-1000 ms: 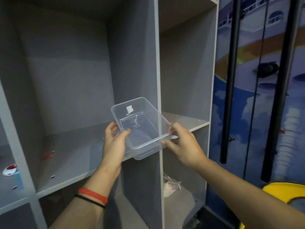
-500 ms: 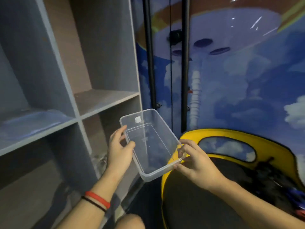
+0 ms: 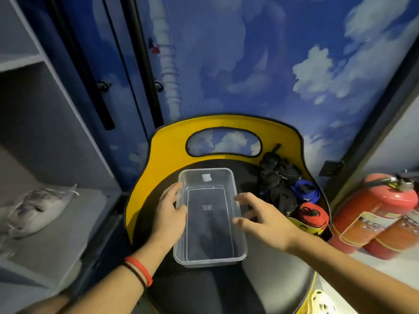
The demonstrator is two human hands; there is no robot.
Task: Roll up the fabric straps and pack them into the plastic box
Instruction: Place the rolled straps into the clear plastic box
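A clear plastic box (image 3: 209, 262) sits empty on the black seat of a yellow-backed chair (image 3: 167, 143). My left hand (image 3: 169, 214) holds the box's left wall, thumb over the rim. My right hand (image 3: 265, 219) hovers at the right rim with fingers spread and nothing in it; whether it touches the rim is unclear. Rolled fabric straps lie in a heap on the seat's right side, just beyond my right hand: several black ones (image 3: 280, 196), a blue one (image 3: 305, 192) and a red one (image 3: 313, 215).
Red fire extinguishers (image 3: 371, 214) stand on the floor right of the chair. A grey shelf unit (image 3: 56, 234) is on the left, with a clear plastic bag (image 3: 38, 207) on one shelf. Behind the chair is a blue sky-painted wall with black poles (image 3: 140, 64).
The box went from the grey shelf, carried in both hands, down onto the chair seat. My view swung right and down. My right hand has let go of the rim.
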